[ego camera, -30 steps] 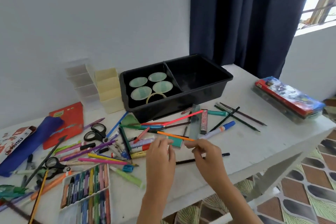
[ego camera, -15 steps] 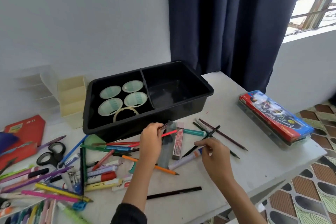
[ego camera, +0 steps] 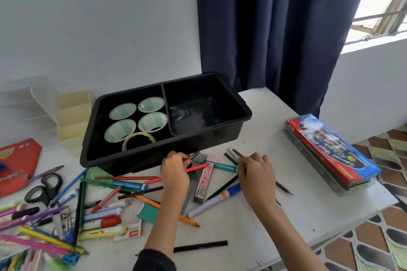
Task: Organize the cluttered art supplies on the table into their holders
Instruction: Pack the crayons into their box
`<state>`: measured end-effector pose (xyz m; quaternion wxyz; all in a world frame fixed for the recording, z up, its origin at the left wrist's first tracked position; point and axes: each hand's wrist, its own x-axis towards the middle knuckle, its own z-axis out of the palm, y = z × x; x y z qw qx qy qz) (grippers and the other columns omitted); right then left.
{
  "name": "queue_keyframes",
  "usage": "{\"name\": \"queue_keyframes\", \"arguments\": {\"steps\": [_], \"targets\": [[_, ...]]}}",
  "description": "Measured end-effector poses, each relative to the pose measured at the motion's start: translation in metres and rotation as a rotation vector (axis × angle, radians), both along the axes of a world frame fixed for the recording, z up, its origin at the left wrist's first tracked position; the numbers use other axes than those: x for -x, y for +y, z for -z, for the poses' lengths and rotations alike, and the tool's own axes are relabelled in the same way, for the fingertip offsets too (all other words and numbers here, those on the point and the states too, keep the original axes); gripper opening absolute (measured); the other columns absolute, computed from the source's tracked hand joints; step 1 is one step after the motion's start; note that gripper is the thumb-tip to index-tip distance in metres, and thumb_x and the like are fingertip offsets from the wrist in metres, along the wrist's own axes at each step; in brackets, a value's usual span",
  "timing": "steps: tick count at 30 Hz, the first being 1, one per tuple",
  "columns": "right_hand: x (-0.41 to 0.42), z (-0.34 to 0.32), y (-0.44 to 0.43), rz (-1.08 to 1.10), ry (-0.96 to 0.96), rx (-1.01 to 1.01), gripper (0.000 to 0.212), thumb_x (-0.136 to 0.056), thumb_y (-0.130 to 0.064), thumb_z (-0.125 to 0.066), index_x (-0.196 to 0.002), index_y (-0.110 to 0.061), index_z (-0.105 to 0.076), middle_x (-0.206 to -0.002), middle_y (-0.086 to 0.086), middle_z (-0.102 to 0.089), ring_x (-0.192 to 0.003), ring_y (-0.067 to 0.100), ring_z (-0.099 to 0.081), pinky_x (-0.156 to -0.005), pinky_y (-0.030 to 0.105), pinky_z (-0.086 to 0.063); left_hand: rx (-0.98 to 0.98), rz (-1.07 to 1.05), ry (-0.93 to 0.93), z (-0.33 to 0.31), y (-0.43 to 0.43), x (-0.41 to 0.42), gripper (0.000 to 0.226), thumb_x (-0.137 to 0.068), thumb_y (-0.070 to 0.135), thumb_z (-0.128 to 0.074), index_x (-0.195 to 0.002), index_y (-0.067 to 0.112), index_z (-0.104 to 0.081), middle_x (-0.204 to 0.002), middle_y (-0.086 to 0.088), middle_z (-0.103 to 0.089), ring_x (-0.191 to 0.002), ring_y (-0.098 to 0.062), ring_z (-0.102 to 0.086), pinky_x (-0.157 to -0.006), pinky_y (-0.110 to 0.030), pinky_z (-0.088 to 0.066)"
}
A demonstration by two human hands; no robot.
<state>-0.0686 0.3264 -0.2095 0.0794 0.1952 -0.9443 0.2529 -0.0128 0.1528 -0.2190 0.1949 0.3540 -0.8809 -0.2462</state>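
A: Since half a second ago, right hand is off the blue-capped marker and up at the dark pencils. Left hand is unchanged at the tray front.
B: Layout?
A: White surface. Black tray at the back (tape rolls in its left compartment). Red pencil box near the right edge, well apart from the clutter.
B: Grips?
A: Left grip is closed on thin dark sticks just in front of the tray, above a red pencil. Right fingers are curled onto the dark pencils beside a teal marker; can't tell if pinching or only touching.
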Motion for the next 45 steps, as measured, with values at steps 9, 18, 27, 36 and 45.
{"name": "queue_keyframes", "arguments": {"steps": [9, 18, 27, 36, 45], "targets": [[0.011, -0.006, -0.013, 0.186, -0.153, -0.095, 0.023, -0.097, -0.026, -0.048, -0.105, -0.012, -0.065, -0.099, 0.003, -0.055, -0.088, 0.016, -0.046, -0.071, 0.026, -0.043, -0.023, -0.016, 0.105, -0.009, 0.007, -0.006, 0.014, -0.087, 0.01, -0.062, -0.1, 0.012, -0.068, -0.1, -0.004, -0.062, -0.09, -0.016, -0.061, -0.076, -0.024, -0.047], [0.013, -0.008, -0.016, 0.178, -0.205, 0.262, 0.016, -0.089, -0.02, -0.061, -0.097, -0.01, -0.068, -0.093, 0.004, -0.063, -0.09, 0.017, -0.048, -0.071, 0.032, -0.046, -0.17, -0.021, 0.49, -0.043, 0.025, -0.045, 0.017, -0.085, 0.011, -0.065, -0.101, 0.017, -0.066, -0.092, 0.009, -0.064, -0.084, -0.002, -0.06, -0.072, -0.003, -0.044], [-0.073, -0.029, -0.029, -0.114, -0.411, 0.907, 0.017, -0.081, -0.007, -0.07, -0.096, -0.015, -0.069, -0.085, -0.003, -0.068, -0.075, 0.004, -0.063, -0.066, 0.01, -0.05, -0.802, -0.223, 0.82, -0.057, 0.026, -0.129, 0.015, -0.087, 0.008, -0.061, -0.097, 0.016, -0.067, -0.09, -0.003, -0.068, -0.083, -0.015, -0.063, -0.078, -0.027, -0.051], [-0.186, -0.023, -0.073, -0.234, -0.725, 1.081, 0.01, -0.087, -0.015, -0.064, -0.095, -0.018, -0.069, -0.084, 0.005, -0.07, -0.08, 0.018, -0.066, -0.069, 0.022, -0.054, -0.873, -0.313, 0.931, -0.055, -0.033, -0.256, 0.027, -0.098, 0.006, -0.037, -0.118, 0.007, -0.055, -0.089, -0.013, -0.061, -0.076, -0.014, -0.063, -0.075, -0.031, -0.053], [-0.298, -0.017, -0.12, -0.299, -0.821, 1.093, 0.021, -0.086, -0.01, -0.064, -0.106, -0.015, -0.065, -0.081, 0.008, -0.071, -0.077, 0.02, -0.068, -0.067, 0.023, -0.055, -0.747, -0.423, 0.811, -0.044, -0.079, -0.366, 0.028, -0.095, 0.006, -0.05, -0.122, 0.011, -0.056, -0.078, -0.007, -0.056, -0.065, -0.013, -0.051, -0.054, -0.019, -0.049]]}}
